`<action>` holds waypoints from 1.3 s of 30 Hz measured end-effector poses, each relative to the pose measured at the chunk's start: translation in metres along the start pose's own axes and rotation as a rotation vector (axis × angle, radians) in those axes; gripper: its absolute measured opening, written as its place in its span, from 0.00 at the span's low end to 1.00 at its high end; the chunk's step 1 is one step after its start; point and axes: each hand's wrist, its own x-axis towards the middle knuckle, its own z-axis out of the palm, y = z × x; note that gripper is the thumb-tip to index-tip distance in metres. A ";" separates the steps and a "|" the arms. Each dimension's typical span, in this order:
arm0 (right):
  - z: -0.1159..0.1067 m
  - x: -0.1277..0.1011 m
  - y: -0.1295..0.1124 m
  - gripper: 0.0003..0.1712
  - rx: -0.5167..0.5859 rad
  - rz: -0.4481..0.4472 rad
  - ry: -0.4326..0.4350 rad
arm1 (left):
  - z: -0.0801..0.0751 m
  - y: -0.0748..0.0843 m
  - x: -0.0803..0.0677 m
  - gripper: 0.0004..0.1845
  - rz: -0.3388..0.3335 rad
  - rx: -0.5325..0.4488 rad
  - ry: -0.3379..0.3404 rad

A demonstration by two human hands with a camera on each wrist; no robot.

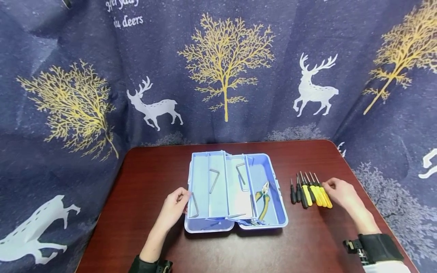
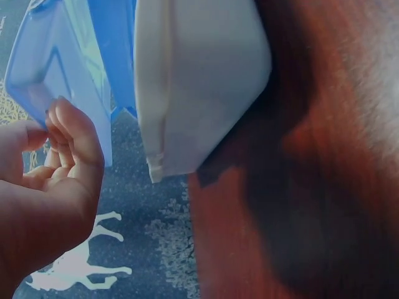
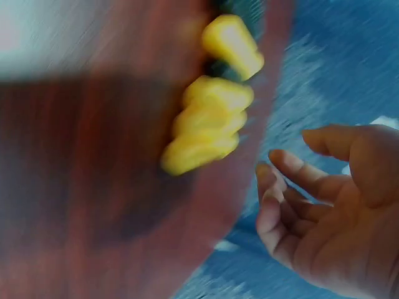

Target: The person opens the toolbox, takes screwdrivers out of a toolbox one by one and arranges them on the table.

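A blue toolbox (image 1: 280,212) stands open at the middle of the table, its fold-out trays (image 1: 218,197) spread to the left. Bent hex keys (image 1: 214,180) lie in the trays, and yellow-handled pliers (image 1: 263,197) lie in the box's bottom. My left hand (image 1: 175,206) is at the left tray's outer wall, and its loosely curled fingers (image 2: 68,128) touch the blue tray edge (image 2: 56,68). A row of several black and yellow screwdrivers (image 1: 312,193) lies right of the box. Beside their yellow handles (image 3: 209,124) is my right hand (image 1: 339,193), whose relaxed fingers (image 3: 293,177) hold nothing.
The dark red wooden table (image 1: 153,178) has rounded corners, and its right edge runs close to the screwdrivers. A navy curtain (image 1: 225,76) printed with deer and trees hangs behind and around it. A white tray underside (image 2: 199,68) shows in the left wrist view.
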 end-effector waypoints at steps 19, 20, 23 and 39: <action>0.051 -0.025 -0.101 0.11 0.346 -0.230 -0.220 | -0.010 -0.027 0.014 0.11 -0.081 0.185 0.040; 0.052 -0.025 -0.102 0.10 0.354 -0.222 -0.221 | -0.010 -0.027 0.016 0.12 -0.084 0.193 0.027; 0.057 -0.026 -0.106 0.09 0.376 -0.203 -0.215 | -0.010 -0.029 0.019 0.14 -0.086 0.201 -0.007; 0.064 -0.033 -0.107 0.07 0.442 -0.228 -0.235 | -0.011 -0.034 0.027 0.10 -0.093 0.181 -0.038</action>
